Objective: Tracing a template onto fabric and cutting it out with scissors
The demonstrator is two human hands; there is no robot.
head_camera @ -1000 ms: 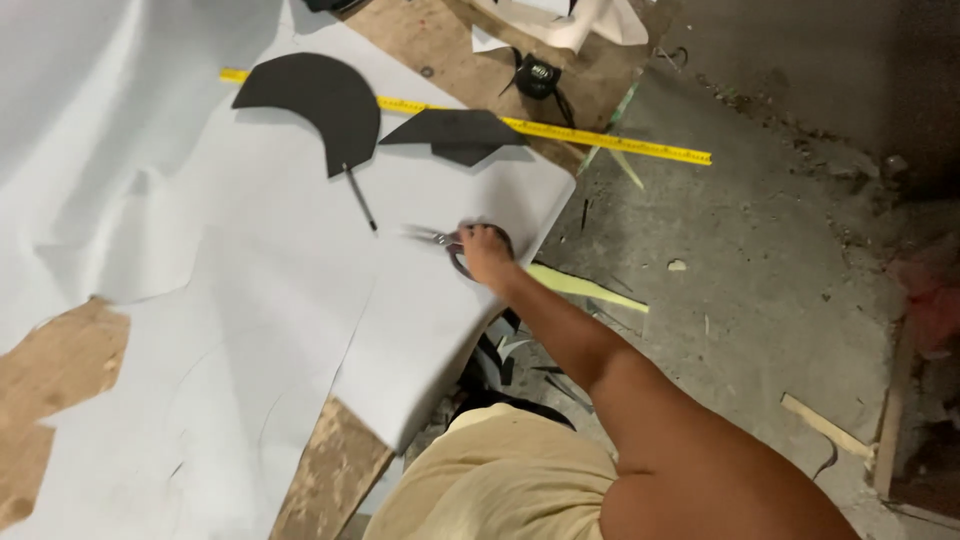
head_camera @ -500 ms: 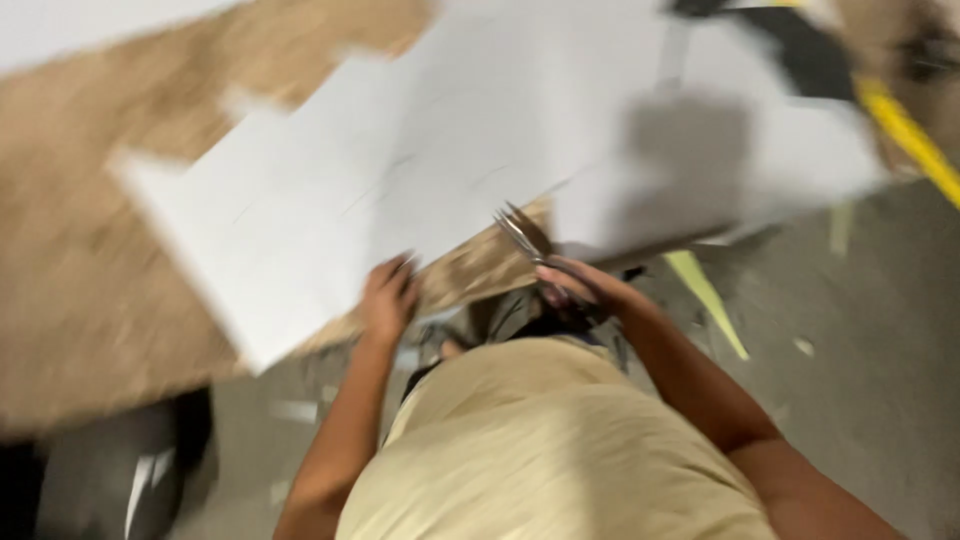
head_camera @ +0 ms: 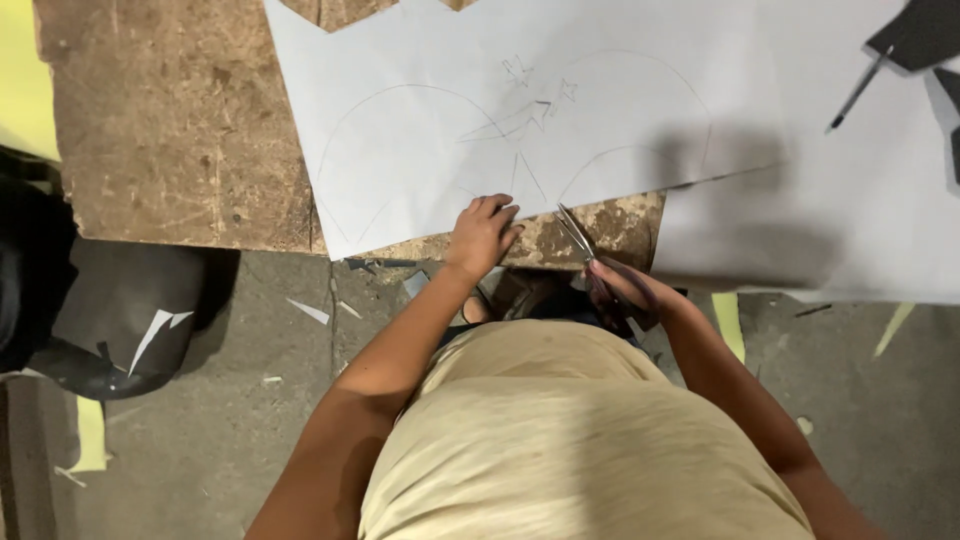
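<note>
A large white sheet (head_camera: 430,120) with pencilled curved outlines lies on a worn wooden board (head_camera: 180,120). My left hand (head_camera: 482,232) rests on the sheet's near edge, fingers curled over it. My right hand (head_camera: 622,292) grips a pair of scissors (head_camera: 577,236) whose blades point up towards the sheet's lower edge, just right of my left hand. The blades sit over the bare board, close to the paper.
A pen (head_camera: 858,90) and black cut pieces (head_camera: 925,35) lie on the sheet at the far right. A black bag (head_camera: 110,320) sits on the concrete floor at left. Paper scraps (head_camera: 310,311) litter the floor.
The view has swung from the sheet's right part to its near edge. My left hand has come onto the paper. My right hand has brought the scissors to the edge beside it.
</note>
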